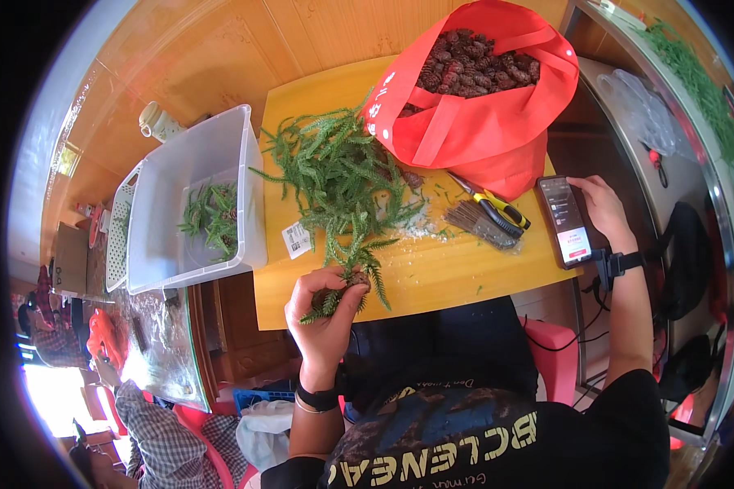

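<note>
My left hand (323, 303) is closed around a sprig of green artificial pine needles (352, 251) with a small brown pine cone (357, 279) among them, just over the table's near edge. On the right, the fingers of my right hand (604, 205) reach to the upper edge of a smartphone (564, 222) with its screen lit; they look stretched out rather than wrapped round it. A heap of green pine sprigs (322, 163) lies on the yellow table (432, 287) beyond my left hand. Between the hands are yellow-and-black pliers (501, 210) and a bundle of thin brown stems (477, 222).
A red bag (485, 134) full of pine cones (475, 65) stands at the back right. To the left, a clear plastic bin (189, 155) holds several finished-looking sprigs (214, 216). A white label (296, 240) lies by the heap. Another person in a checked shirt (167, 436) sits at lower left.
</note>
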Demonstrator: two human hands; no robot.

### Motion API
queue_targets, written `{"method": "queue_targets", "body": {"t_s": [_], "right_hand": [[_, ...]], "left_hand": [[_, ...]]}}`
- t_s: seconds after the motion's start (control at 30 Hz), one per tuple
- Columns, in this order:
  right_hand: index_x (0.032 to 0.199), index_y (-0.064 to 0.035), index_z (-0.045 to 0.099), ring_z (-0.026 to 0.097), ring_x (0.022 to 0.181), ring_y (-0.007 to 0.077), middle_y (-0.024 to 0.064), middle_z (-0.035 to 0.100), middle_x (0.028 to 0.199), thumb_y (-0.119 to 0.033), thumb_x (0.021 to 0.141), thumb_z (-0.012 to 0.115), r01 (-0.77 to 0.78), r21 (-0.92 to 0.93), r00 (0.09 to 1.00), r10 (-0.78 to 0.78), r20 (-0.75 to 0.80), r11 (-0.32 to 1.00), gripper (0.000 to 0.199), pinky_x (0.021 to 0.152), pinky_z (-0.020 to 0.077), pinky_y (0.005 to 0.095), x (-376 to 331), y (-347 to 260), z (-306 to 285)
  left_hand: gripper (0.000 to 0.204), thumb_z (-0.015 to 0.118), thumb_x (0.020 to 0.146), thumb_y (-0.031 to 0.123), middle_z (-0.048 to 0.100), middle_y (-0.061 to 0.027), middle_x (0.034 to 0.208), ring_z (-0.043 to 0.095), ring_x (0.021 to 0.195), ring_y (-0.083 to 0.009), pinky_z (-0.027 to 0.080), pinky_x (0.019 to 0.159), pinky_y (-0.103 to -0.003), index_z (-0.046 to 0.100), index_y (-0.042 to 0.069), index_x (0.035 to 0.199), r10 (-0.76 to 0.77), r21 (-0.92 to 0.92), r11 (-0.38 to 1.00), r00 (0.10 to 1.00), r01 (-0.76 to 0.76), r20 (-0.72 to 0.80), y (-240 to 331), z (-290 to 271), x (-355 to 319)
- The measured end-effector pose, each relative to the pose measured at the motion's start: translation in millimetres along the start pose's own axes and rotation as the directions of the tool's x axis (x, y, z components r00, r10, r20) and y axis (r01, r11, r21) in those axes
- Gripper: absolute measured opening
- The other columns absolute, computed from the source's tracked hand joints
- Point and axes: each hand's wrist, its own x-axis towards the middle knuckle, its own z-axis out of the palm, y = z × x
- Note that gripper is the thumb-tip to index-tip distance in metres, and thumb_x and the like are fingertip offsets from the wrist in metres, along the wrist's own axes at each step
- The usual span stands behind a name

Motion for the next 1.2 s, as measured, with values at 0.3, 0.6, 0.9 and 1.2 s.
{"method": "queue_targets", "body": {"t_s": [0.3,0.6,0.9,1.2], "right_hand": [[0.114,-0.0103,0.057,0.056,0.09,0.0328,0.0143,0.056,0.097,-0.001,0.086,0.046,0.045,0.061,0.989,-0.036,-0.142,0.997,0.031,0.079,0.0454,0.0355,-3.8,-2.0,-8.8],[0.112,-0.0062,0.056,0.057,0.086,0.0302,0.0147,0.056,0.096,-0.003,0.086,0.049,0.038,0.107,0.997,-0.03,-0.074,0.994,0.028,0.075,0.046,0.0334,-22.5,-3.7,-28.2],[0.121,-0.0046,0.048,0.058,0.089,0.0285,0.0186,0.057,0.101,-0.011,0.082,0.058,-0.056,0.13,0.994,0.044,0.097,0.99,0.041,0.077,0.0473,0.033,-48.3,-5.4,-21.2],[0.133,0.001,0.032,0.053,0.104,0.0404,0.0272,0.054,0.113,-0.032,0.082,0.059,-0.282,0.031,0.954,0.277,0.113,0.959,0.066,0.088,0.0426,0.0401,-38.0,-76.6,-14.1]], "left_hand": [[0.026,0.071,0.069,-0.01,0.062,-0.0096,0.088,0.063,0.083,-0.0156,0.05,0.071,-0.025,0.052,0.001,0.084,0.001,0.001,1.0,1.0,-0.001,-0.005,0.0,-0.5,-1.2],[0.026,0.07,0.07,-0.011,0.061,-0.01,0.088,0.064,0.084,-0.0171,0.05,0.072,-0.026,0.051,0.0,0.085,0.021,-0.013,1.0,1.0,-0.021,0.004,-0.7,-0.4,-0.8],[0.026,0.069,0.07,-0.011,0.061,-0.0105,0.089,0.064,0.085,-0.0183,0.051,0.073,-0.027,0.051,0.001,0.085,0.029,-0.039,0.999,1.0,-0.029,0.001,-2.9,-2.5,-1.5],[0.027,0.07,0.07,-0.01,0.06,-0.0107,0.092,0.064,0.086,-0.0197,0.051,0.075,-0.027,0.051,0.001,0.086,0.023,-0.027,0.999,1.0,-0.024,-0.011,-5.6,-13.5,-1.8]]}}
